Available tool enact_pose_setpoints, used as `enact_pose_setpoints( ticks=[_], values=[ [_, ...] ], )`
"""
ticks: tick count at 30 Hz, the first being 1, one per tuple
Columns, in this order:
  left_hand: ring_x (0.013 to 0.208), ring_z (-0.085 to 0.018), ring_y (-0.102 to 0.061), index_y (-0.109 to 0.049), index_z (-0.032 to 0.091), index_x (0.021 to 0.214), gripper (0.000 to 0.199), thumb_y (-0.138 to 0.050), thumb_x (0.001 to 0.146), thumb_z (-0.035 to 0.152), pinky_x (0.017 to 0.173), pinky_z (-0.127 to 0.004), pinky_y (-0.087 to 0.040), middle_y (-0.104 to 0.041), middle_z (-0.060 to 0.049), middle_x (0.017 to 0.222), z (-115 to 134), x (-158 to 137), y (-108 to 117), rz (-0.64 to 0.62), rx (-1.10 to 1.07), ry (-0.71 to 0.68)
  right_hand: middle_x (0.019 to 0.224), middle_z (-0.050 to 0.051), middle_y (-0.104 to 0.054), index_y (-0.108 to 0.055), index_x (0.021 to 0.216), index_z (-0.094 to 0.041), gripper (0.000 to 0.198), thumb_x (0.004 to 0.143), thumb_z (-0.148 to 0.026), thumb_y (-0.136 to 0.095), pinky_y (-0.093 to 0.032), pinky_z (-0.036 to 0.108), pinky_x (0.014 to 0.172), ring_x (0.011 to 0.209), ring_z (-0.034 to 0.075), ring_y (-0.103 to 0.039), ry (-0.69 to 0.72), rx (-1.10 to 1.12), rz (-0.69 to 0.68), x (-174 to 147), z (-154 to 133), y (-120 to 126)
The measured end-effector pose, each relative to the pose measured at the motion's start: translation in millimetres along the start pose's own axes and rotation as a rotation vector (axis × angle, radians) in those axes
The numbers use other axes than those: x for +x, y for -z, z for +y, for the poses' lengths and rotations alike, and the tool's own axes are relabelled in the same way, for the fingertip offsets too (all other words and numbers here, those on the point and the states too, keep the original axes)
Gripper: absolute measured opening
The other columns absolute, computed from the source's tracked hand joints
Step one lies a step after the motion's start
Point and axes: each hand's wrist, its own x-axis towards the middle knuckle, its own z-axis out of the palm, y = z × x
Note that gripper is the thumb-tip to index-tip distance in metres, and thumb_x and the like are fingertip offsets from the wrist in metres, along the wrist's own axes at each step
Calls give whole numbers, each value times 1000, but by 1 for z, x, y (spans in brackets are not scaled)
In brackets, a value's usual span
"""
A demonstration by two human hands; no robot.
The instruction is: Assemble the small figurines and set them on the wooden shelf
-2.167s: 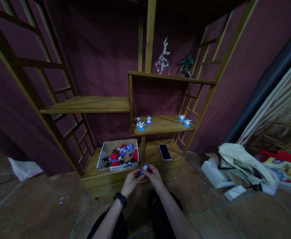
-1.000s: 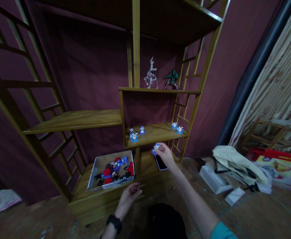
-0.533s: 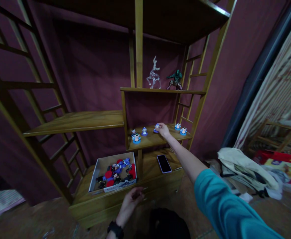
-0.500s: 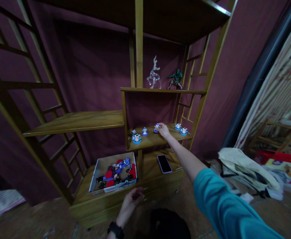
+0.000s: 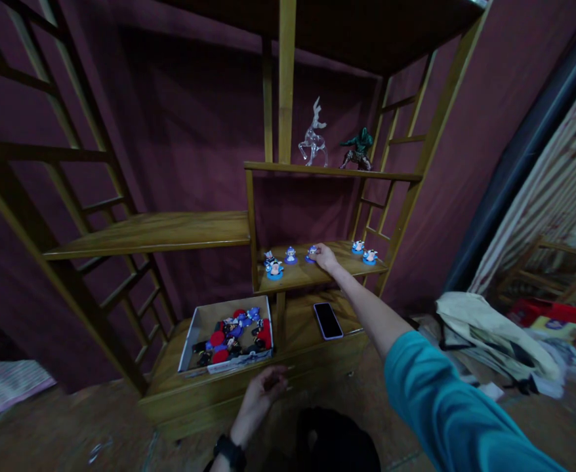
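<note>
Your right hand (image 5: 325,257) was stretched out to the middle shelf (image 5: 312,274) at the centre of the frame, its fingers closed around a small blue-based figurine (image 5: 311,253) resting on the wood. It stood just right of another blue-based figurine (image 5: 290,255), with a pair of figurines (image 5: 364,252) further right along the same shelf. Your left hand (image 5: 263,390) hung low in the frame, loosely curled; I could not tell whether it held anything. Just above it sat the cardboard box (image 5: 195,328) of red and blue pieces, and to the right of that a phone (image 5: 328,320) lay flat. To set the piece well, you would have done best to press the base flat and square it with its neighbours, keeping your wrist clear of them.
</note>
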Motion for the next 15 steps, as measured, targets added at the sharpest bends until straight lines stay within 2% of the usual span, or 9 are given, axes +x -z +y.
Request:
enact_pose_setpoints(
  ticks=[15],
  values=[
    [73,-18,-58,-66,16,94,44,-68,62,47,69,-29,-44,-65,-5,77,12,-5,-2,14,12,23,73,-1,-67,-61,81,-19,24,60,-9,-65,-49,30,76,71,13,-61,-29,-92,-7,0,0,1]
  ],
)
